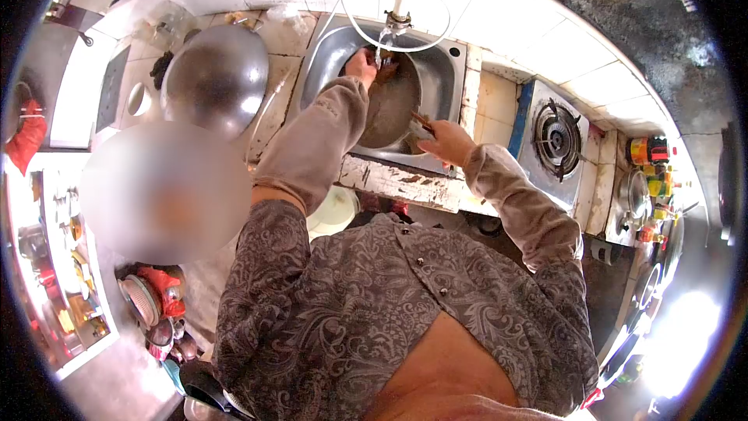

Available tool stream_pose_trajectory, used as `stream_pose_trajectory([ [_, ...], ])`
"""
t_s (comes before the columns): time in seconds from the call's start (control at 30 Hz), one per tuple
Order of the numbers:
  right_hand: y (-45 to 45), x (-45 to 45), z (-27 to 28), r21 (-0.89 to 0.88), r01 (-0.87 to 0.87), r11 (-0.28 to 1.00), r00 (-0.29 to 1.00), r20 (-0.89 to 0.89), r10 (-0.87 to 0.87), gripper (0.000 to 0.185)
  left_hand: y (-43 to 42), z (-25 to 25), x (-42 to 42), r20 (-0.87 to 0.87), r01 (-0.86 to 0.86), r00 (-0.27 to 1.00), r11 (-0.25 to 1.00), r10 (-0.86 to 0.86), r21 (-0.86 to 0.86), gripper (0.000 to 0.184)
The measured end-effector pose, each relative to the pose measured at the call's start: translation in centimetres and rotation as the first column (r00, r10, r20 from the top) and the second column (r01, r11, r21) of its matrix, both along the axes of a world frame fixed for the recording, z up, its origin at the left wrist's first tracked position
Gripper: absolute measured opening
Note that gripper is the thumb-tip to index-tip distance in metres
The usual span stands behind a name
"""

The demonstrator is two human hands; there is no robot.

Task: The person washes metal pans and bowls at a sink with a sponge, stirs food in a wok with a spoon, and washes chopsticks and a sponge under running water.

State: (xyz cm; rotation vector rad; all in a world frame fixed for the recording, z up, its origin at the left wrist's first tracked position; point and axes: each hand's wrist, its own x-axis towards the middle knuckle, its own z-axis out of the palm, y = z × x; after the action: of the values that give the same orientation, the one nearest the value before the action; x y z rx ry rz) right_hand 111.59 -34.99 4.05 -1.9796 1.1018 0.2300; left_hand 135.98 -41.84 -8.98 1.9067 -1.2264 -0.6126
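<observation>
A round metal pan (393, 113) with murky water in it sits inside the steel sink (318, 70). Water runs from the tap (398, 22) beside my left hand (361, 68), whose fingers are curled at the pan's far side. A dark brown thing (387, 70) lies against those fingers; its kind is unclear. At the pan's right edge, my right hand (449, 143) is closed on a short brown stick-like piece (421, 121). Whether this piece belongs to the pan, I cannot tell. Both forearms wear grey-brown sleeve covers.
A large upturned wok (216, 78) rests on the tiled counter left of the sink. To the right stands a gas burner (557, 139), with bottles (648, 150) beyond it. A white hose (446, 27) loops near the tap. The sink's front ledge (397, 182) is chipped.
</observation>
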Motion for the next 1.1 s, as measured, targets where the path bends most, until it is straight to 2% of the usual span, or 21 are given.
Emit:
stream_pose_trajectory([
  [0.03, -0.2, 0.3, -0.1, -0.154, -0.045, 0.987, 0.999, -0.033, 0.041, 0.033, -1.9, -4.8, 0.4, 0.108, -0.019, 0.994, 0.995, 0.029, -0.095, 0.026],
  [0.07, -0.2, 0.6, -0.4, -0.301, -0.09, 0.949, 0.995, -0.07, 0.073, 0.034, -1.4, -2.6, -0.5, -0.509, -0.119, 0.858, 0.991, 0.069, -0.067, 0.023],
  [0.1, -0.3, 0.8, -0.5, -0.44, -0.135, 0.888, 0.989, -0.111, 0.095, 0.035, -0.1, 0.9, -1.6, -0.922, -0.177, 0.379, 0.984, 0.084, 0.016, 0.022],
  [0.13, -0.2, 0.9, -0.2, -0.499, -0.189, 0.846, 0.977, -0.18, 0.113, 0.033, 1.1, 3.5, -1.5, -0.977, -0.198, 0.203, 0.98, 0.062, 0.021, 0.022],
  [0.17, -0.3, 1.0, 0.2, -0.552, -0.247, 0.797, 0.96, -0.249, 0.125, 0.031, 0.1, -0.2, 0.1, -0.99, -0.123, 0.134, 0.99, -0.048, -0.064, 0.038],
  [0.23, -0.5, 1.0, -0.4, -0.649, -0.284, 0.706, 0.947, -0.305, 0.1, 0.025, 3.4, 5.3, -0.4, -0.956, -0.188, -0.192, 0.964, -0.222, -0.186, 0.054],
  [0.27, -0.8, 0.6, -2.2, -0.699, -0.263, 0.665, 0.954, -0.29, 0.072, 0.022, 4.2, 6.3, -0.4, -0.944, -0.207, -0.206, 0.955, -0.257, -0.214, 0.065],
  [0.3, -0.9, 0.6, -3.2, -0.745, -0.243, 0.622, 0.96, -0.275, 0.045, 0.021, 4.8, 7.0, -0.5, -0.936, -0.201, -0.193, 0.946, -0.294, -0.255, 0.058],
  [0.33, -0.9, 0.4, -4.1, -0.838, -0.251, 0.484, 0.962, -0.272, 0.029, 0.018, 5.0, 6.6, -0.1, -0.959, -0.188, -0.132, 0.956, -0.252, -0.225, 0.053],
  [0.43, -0.8, 0.2, -3.7, -0.856, -0.277, 0.438, 0.959, -0.272, 0.075, 0.02, 6.3, 5.4, 0.5, -0.998, -0.201, -0.01, 0.978, -0.06, -0.057, 0.041],
  [0.47, -1.1, 0.0, -3.8, -0.756, -0.212, 0.619, 0.974, -0.216, 0.07, 0.019, 6.9, 5.6, 0.6, -1.0, -0.218, 0.019, 0.976, 0.013, 0.009, 0.037],
  [0.53, -2.3, -0.6, -4.1, -0.448, -0.072, 0.891, 0.993, -0.113, 0.024, 0.018, 8.9, 5.8, 0.2, -0.996, -0.245, -0.073, 0.969, -0.056, -0.036, 0.033],
  [0.57, -2.9, -0.6, -4.1, -0.162, 0.063, 0.985, 0.998, 0.03, -0.059, 0.017, 9.6, 5.9, 0.0, -0.989, -0.254, -0.117, 0.966, -0.088, -0.056, 0.031],
  [0.63, -3.6, -0.6, -3.9, 0.464, 0.209, 0.861, 0.921, 0.202, -0.333, 0.018, 9.9, 2.9, 1.2, -0.98, -0.165, -0.18, 0.985, -0.087, -0.058, 0.028],
  [0.7, -3.4, -0.5, -3.7, 0.409, 0.192, 0.892, 0.916, 0.252, -0.313, 0.019, 10.4, 2.0, 2.4, -0.967, -0.013, -0.248, 0.998, -0.064, -0.063, 0.029],
  [0.8, -2.9, -0.7, -3.7, 0.278, 0.216, 0.936, 0.942, 0.192, -0.275, 0.018, 10.9, -1.0, 4.9, -0.973, 0.227, -0.218, 0.974, 0.071, 0.02, 0.026],
  [0.93, -2.1, -1.1, -4.4, 0.133, 0.315, 0.94, 0.933, 0.139, -0.332, 0.017, 11.0, -4.2, 6.3, -0.981, -0.274, 0.182, 0.962, 0.064, 0.012, 0.018],
  [0.97, -1.9, -1.2, -4.5, 0.095, 0.321, 0.942, 0.936, 0.12, -0.331, 0.017, 10.7, -2.9, 5.6, -0.921, -0.2, 0.39, 0.975, -0.012, -0.097, 0.014],
  [1.03, -1.1, -0.6, -4.0, 0.037, 0.3, 0.953, 0.946, 0.119, -0.302, 0.017, 9.3, 2.5, 2.4, -0.666, 0.002, 0.724, 0.965, -0.182, -0.262, 0.015],
  [1.07, -0.7, -0.2, -3.6, 0.008, 0.287, 0.958, 0.951, 0.119, -0.286, 0.018, 9.0, 3.9, 0.1, -0.289, 0.006, 0.946, 0.901, -0.146, -0.434, 0.012],
  [1.1, -0.5, 0.1, -3.2, 0.018, 0.285, 0.958, 0.952, 0.112, -0.285, 0.019, 9.0, 5.2, -2.4, 0.128, 0.085, 0.992, 0.814, -0.013, -0.575, 0.009],
])
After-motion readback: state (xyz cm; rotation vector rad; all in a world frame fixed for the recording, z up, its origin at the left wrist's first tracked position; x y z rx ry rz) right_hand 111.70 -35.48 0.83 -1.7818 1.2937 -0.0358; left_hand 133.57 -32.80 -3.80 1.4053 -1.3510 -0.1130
